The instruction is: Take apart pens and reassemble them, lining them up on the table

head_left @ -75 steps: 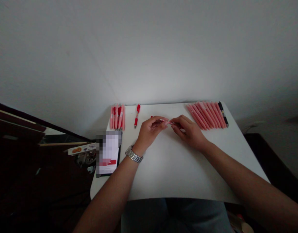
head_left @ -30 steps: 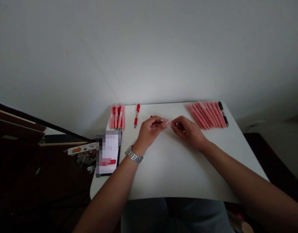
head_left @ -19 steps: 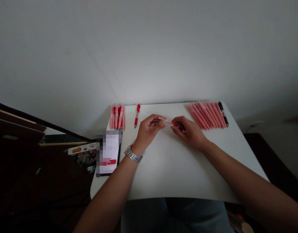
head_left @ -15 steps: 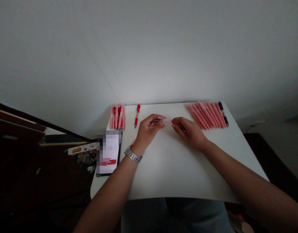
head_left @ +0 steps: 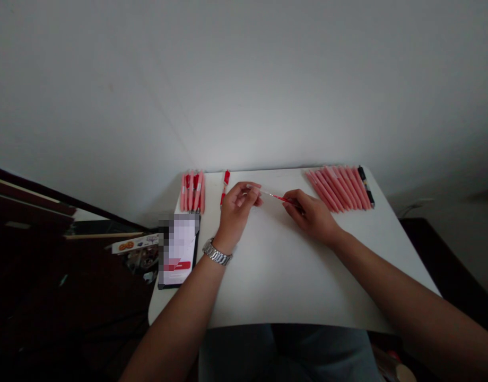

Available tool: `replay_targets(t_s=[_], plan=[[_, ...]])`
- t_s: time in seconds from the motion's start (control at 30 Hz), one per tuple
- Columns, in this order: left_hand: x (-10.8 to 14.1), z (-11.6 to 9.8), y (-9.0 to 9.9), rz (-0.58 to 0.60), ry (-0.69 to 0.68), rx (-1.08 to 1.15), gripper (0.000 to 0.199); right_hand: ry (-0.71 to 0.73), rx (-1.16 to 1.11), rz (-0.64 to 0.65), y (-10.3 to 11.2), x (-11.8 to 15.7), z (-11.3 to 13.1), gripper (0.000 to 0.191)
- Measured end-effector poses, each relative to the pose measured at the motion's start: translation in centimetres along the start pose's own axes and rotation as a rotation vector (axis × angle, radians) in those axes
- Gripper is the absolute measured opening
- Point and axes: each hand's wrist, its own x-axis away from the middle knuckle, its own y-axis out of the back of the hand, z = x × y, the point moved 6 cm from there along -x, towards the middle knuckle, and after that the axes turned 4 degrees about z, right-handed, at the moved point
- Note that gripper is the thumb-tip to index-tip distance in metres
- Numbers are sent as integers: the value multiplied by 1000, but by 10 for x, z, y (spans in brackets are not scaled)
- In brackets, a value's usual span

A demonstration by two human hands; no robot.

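Note:
A thin pen refill (head_left: 272, 194), clear toward its left end and red toward its right, stretches between my two hands above the white table (head_left: 284, 276). My left hand (head_left: 236, 209), with a metal watch on the wrist, pinches the clear end between thumb and fingers. At the red end, my right hand (head_left: 310, 213) is closed, its fingertips partly hiding what they grip. Behind my left hand lies a red pen (head_left: 226, 179), its lower part covered by the hand.
Several pink-sleeved and red pens (head_left: 192, 192) lie at the back left. A row of pink pens (head_left: 337, 188) sits at the back right beside a black pen (head_left: 365, 187). A tablet-like screen (head_left: 180, 252) rests along the left edge. A wall (head_left: 244, 95) rises behind the table.
My left hand has shifted a little left and up, away from my right hand. More of the refill shows between them, including its red part.

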Motion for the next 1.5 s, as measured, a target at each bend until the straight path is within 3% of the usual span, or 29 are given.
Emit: replay_targets(t_s=[0.23, 0.5, 0.8, 1.0, 1.5], plan=[[-2, -4, 13, -144, -45, -74, 26, -25, -8, -4, 0, 1, -2, 16], [-4, -10, 16, -133, -100, -144, 27, -44, -18, -17, 2, 1, -4, 19], [-3, -15, 32, -214, -166, -656, 19, -40, -19, -34, 4, 1, -3, 20], [-2, -22, 33, -217, -174, -944, 33, -42, -23, -34, 4, 0, -3, 19], [0, -13, 30, -93, -72, -1045, 20, -46, -17, -22, 2, 0, -5, 20]])
